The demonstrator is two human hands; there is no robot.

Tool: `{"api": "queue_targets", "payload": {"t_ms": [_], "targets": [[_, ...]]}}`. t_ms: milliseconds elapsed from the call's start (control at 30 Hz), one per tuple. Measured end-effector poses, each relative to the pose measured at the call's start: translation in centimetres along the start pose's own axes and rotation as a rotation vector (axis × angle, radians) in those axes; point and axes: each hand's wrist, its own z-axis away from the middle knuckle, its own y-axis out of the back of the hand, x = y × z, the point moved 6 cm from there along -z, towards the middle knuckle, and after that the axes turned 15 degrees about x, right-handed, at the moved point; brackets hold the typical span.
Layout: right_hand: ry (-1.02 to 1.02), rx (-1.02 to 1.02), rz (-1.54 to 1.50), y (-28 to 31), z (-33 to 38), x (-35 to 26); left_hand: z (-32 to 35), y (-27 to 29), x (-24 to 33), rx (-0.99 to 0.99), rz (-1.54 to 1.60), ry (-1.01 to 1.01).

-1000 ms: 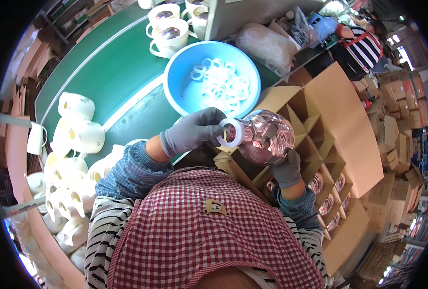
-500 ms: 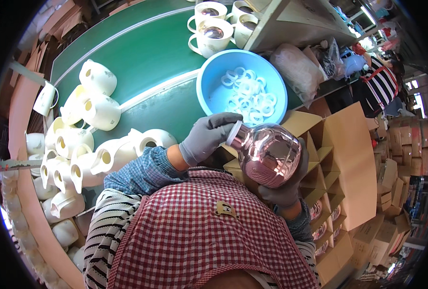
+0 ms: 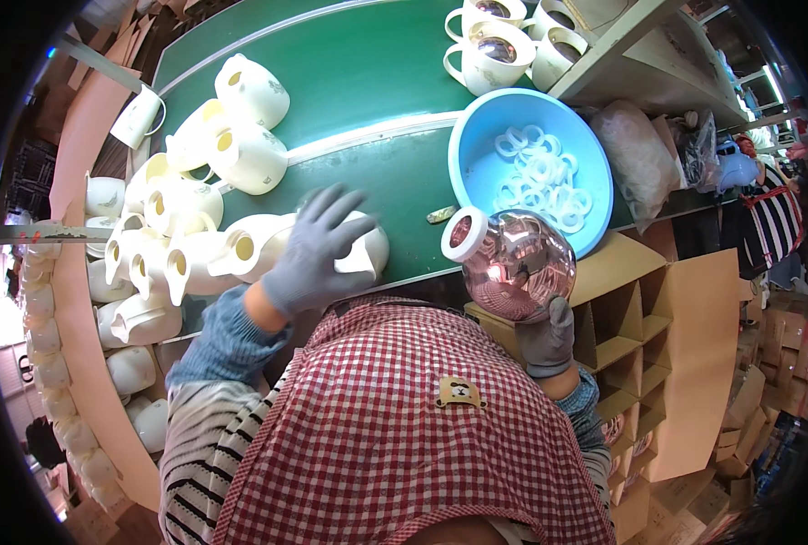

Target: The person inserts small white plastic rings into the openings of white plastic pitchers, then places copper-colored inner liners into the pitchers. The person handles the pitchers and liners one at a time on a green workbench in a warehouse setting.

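Note:
My right hand [image 3: 548, 343] holds a round, mirrored pink glass liner [image 3: 527, 272] by its lower side, beside the blue basin. Around the liner's mouth sits a white ring [image 3: 480, 221]; the opening faces up and to the left. My left hand [image 3: 311, 259], gloved in grey like the other, is spread open over the table's front edge. Partly behind its fingers lies a cream-white jug body [image 3: 368, 247]; whether they touch it I cannot tell. Inside the blue basin [image 3: 464, 150] are many translucent white rings [image 3: 538, 173].
Several cream-white jug bodies [image 3: 249, 159] lie on the green table [image 3: 349, 73] at the left. Upright white jugs [image 3: 490, 56] with mirrored liners stand at the back. An open carton [image 3: 695, 363] with cardboard dividers is at my right, near a plastic bag [image 3: 636, 159].
My left hand has left the liner's neck and moved left toward the jug bodies, its fingers opening. The liner, still in my right hand, has turned so its mouth shows. The view has shifted.

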Motion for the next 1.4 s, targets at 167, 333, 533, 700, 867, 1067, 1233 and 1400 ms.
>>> {"api": "queue_targets", "payload": {"t_ms": [167, 333, 533, 700, 867, 1067, 1233, 1400], "targets": [[-0.093, 0.168, -0.084, 2.0, -0.1, 0.9, 8.5, -4.7, -4.6, -0.118, -0.221, 0.133], [-0.214, 0.373, -0.091, -0.7, -1.5, -1.2, 5.8, -2.1, -5.4, 0.15, 0.127, 0.316], [-0.102, 0.458, 0.034, -3.2, -2.5, -3.7, 4.2, 3.8, -7.7, 0.513, 1.199, 0.73], [0.234, 0.375, 1.06, -5.1, -2.5, -4.2, 2.6, 1.2, -5.0, 0.338, 1.245, 0.673], [0.64, 0.017, 1.858, -11.2, -1.2, -4.8, -2.3, 1.8, 2.4, 0.256, 0.746, -0.155], [0.71, 0.16, 1.648, -14.6, -0.4, -6.0, -4.8, 2.4, 7.4, 0.234, 0.73, -0.423], [0.666, 0.166, 1.589, -15.1, 0.9, -6.6, -5.5, 3.2, 8.8, 0.245, 0.852, -0.469], [0.606, 0.181, 1.523, -14.9, 0.9, -6.8, -5.8, 3.3, 8.8, 0.254, 0.868, -0.475]]}}
